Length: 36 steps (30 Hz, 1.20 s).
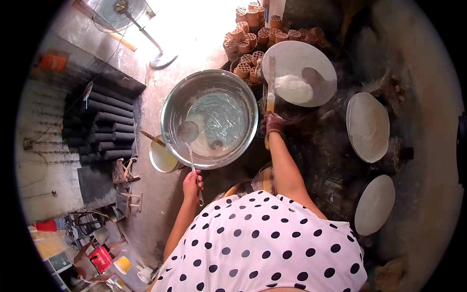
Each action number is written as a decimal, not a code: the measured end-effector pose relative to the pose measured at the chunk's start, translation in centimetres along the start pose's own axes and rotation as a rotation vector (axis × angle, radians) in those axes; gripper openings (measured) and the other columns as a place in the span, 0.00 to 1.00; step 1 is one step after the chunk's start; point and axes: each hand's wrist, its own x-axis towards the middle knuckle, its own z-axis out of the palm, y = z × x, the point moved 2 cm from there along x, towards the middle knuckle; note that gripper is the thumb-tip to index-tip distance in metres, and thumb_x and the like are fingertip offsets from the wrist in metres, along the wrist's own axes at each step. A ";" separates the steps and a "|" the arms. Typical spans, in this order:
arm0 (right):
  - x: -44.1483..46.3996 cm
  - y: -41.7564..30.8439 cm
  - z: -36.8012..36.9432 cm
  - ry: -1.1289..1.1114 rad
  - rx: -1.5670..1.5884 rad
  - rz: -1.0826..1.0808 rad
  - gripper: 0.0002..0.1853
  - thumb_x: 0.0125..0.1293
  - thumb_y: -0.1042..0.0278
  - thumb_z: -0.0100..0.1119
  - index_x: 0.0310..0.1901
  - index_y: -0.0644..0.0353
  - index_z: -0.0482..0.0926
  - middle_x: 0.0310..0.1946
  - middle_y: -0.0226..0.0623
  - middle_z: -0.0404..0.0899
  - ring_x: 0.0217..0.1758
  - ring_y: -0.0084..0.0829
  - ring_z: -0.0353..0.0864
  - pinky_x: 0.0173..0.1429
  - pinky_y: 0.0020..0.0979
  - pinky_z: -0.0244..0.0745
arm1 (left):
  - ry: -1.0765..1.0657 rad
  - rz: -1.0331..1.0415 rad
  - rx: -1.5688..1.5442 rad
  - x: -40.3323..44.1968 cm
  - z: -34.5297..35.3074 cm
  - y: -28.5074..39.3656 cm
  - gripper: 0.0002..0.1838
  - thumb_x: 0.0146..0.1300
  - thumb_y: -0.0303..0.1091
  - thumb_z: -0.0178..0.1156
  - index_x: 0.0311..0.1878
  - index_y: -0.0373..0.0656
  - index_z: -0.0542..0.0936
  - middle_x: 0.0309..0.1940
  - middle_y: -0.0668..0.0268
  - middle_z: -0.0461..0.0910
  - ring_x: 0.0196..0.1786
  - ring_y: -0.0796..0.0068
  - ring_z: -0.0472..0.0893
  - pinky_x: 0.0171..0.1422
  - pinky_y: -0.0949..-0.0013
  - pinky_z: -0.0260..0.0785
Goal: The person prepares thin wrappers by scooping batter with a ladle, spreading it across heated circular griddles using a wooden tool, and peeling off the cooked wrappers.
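My left hand (192,183) is closed round the handle of a ladle (188,132). The ladle's round bowl hangs over a large metal basin (168,109), which has pale, watery batter (219,117) in the bottom. My right hand (273,122), in a dark reddish glove, grips a long, flat wooden paddle (271,80). The paddle stretches across the left side of a round griddle (318,56). White batter or paste (293,90) lies on the griddle's near left part, beside a greyish-brown patch.
Two more round, pale-covered griddles (368,127) (375,205) stand along the right. Perforated clay-coloured briquettes (243,41) are piled behind. At left are stacked black cylinders (114,117), a small pail (163,156) with a wooden stick, and a standing fan (163,59).
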 end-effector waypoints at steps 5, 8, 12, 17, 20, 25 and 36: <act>-6.9 -2.3 -9.2 0.223 0.260 0.071 0.08 0.62 0.59 0.57 0.30 0.53 0.73 0.13 0.31 0.68 0.08 0.31 0.64 0.11 0.35 0.59 | -0.013 0.032 -0.012 1.2 -1.0 -0.4 0.12 0.73 0.41 0.47 0.44 0.43 0.74 0.22 0.74 0.72 0.17 0.87 0.67 0.19 0.81 0.61; -8.5 -4.4 -12.5 0.226 0.350 0.183 0.10 0.62 0.57 0.58 0.31 0.53 0.73 0.13 0.31 0.69 0.09 0.31 0.65 0.12 0.35 0.60 | -0.036 0.042 -0.054 2.0 -0.7 -0.5 0.13 0.73 0.41 0.47 0.47 0.41 0.73 0.23 0.72 0.72 0.18 0.85 0.68 0.19 0.80 0.63; -9.6 -6.8 -8.7 -0.034 0.507 0.161 0.13 0.63 0.53 0.57 0.31 0.54 0.74 0.14 0.30 0.70 0.12 0.31 0.69 0.15 0.35 0.63 | -0.060 0.040 -0.062 2.4 0.4 -0.4 0.13 0.73 0.40 0.48 0.47 0.41 0.73 0.23 0.72 0.72 0.18 0.85 0.68 0.20 0.79 0.63; -6.8 -2.6 -15.1 -0.022 0.195 0.135 0.12 0.61 0.55 0.56 0.27 0.52 0.75 0.13 0.31 0.70 0.08 0.31 0.66 0.12 0.37 0.60 | -0.091 0.014 0.002 2.4 3.2 0.6 0.12 0.72 0.41 0.49 0.48 0.42 0.73 0.23 0.72 0.71 0.19 0.84 0.68 0.21 0.79 0.62; -5.6 -4.9 -21.0 0.103 0.070 0.180 0.10 0.61 0.56 0.55 0.27 0.51 0.74 0.13 0.30 0.69 0.08 0.30 0.65 0.12 0.35 0.60 | -0.076 0.032 0.029 2.5 5.2 0.9 0.12 0.73 0.41 0.48 0.49 0.42 0.72 0.23 0.73 0.70 0.19 0.85 0.67 0.21 0.79 0.62; -2.5 -7.1 -19.2 -0.005 0.173 0.010 0.10 0.62 0.57 0.53 0.27 0.51 0.77 0.15 0.30 0.74 0.10 0.31 0.69 0.15 0.34 0.67 | -0.114 -0.019 -0.024 2.4 9.5 0.8 0.12 0.72 0.40 0.49 0.48 0.42 0.73 0.23 0.72 0.71 0.18 0.84 0.67 0.20 0.79 0.62; 3.5 -5.5 -29.5 0.071 -0.911 -0.426 0.11 0.58 0.56 0.59 0.26 0.54 0.82 0.26 0.37 0.83 0.32 0.34 0.83 0.37 0.38 0.76 | -0.184 -0.003 -0.076 -0.3 19.4 2.0 0.15 0.73 0.43 0.48 0.52 0.42 0.71 0.25 0.75 0.68 0.20 0.86 0.65 0.24 0.80 0.61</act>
